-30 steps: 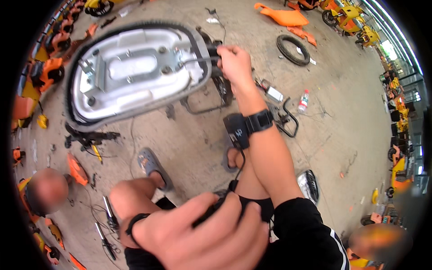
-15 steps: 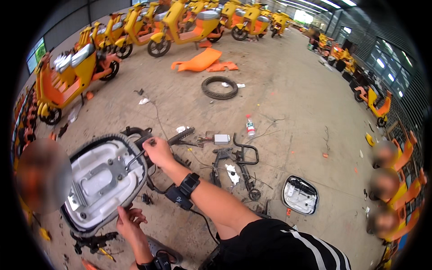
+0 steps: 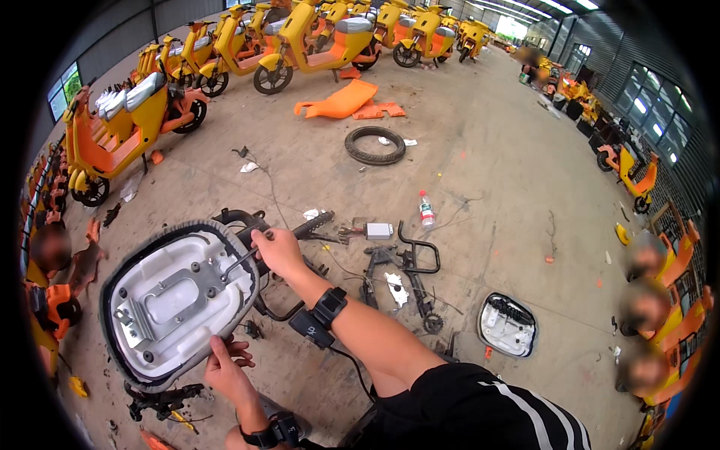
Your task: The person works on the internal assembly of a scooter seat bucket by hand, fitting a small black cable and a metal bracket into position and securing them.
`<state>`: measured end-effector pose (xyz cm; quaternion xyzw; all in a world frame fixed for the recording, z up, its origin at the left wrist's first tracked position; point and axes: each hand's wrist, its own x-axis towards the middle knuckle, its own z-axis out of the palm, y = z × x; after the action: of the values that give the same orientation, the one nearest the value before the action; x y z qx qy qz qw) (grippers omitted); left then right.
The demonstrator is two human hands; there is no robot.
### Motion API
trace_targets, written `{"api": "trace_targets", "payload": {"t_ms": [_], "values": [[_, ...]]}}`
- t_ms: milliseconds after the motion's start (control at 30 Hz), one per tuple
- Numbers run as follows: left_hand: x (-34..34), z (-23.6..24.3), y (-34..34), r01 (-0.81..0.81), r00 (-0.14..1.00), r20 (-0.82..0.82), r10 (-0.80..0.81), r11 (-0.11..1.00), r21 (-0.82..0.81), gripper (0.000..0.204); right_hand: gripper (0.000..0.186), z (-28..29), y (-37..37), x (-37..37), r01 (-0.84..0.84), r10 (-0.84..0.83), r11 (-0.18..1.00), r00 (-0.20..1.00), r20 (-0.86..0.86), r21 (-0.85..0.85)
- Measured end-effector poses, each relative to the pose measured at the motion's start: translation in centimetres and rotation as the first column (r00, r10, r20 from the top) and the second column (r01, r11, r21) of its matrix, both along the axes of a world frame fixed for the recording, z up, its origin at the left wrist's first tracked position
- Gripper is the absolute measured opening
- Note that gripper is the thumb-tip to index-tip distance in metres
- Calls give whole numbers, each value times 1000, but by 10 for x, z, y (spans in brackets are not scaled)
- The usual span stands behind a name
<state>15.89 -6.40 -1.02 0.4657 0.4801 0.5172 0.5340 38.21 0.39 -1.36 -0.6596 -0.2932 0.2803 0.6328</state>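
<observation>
An upturned scooter seat (image 3: 154, 251) fills the left side, its white plastic underside facing up inside a dark rim. A grey metal bracket (image 3: 202, 281) with several bolts is fixed across that underside. My right hand (image 3: 279, 253) is closed around the upper end of a thin metal wrench (image 3: 241, 264); the wrench slants down to a fastener beside the bracket's far right corner. At the seat's near right edge, my left hand (image 3: 231, 373) touches the rim with its thumb. Its other fingers are apart and loosely bent, outside the rim.
Beyond the seat lies a dark scooter frame (image 3: 262, 304). Right of it are a silver box (image 3: 378, 231), a bottle (image 3: 426, 210), a black metal frame (image 3: 420, 259) and another upturned seat (image 3: 508, 325). Farther off are a tire (image 3: 375, 159), orange panels (image 3: 341, 101) and yellow scooters (image 3: 322, 41).
The whole view has shifted slightly, so things appear a little farther right. My right hand still holds the wrench at the same fastener, and my left thumb remains at the seat rim.
</observation>
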Motion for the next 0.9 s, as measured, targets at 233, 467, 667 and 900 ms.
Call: {"api": "trace_targets", "payload": {"t_ms": [233,467,667,900], "values": [[-1,4,-1,38,999,-8,-38,999,8,48,34,17,-19,-11,33,-96,988,902,422,153],[-7,6,3,65,997,-34,-65,998,2,46,26,40,-53,-33,-409,157,895,663,732,179],[-10,1,4,87,996,-8,-87,996,10,45,17,38,-53,-59,-547,221,825,542,811,141],[-10,3,3,114,992,48,-113,993,-4,43,11,38,-34,-72,-540,244,812,658,712,221]]}}
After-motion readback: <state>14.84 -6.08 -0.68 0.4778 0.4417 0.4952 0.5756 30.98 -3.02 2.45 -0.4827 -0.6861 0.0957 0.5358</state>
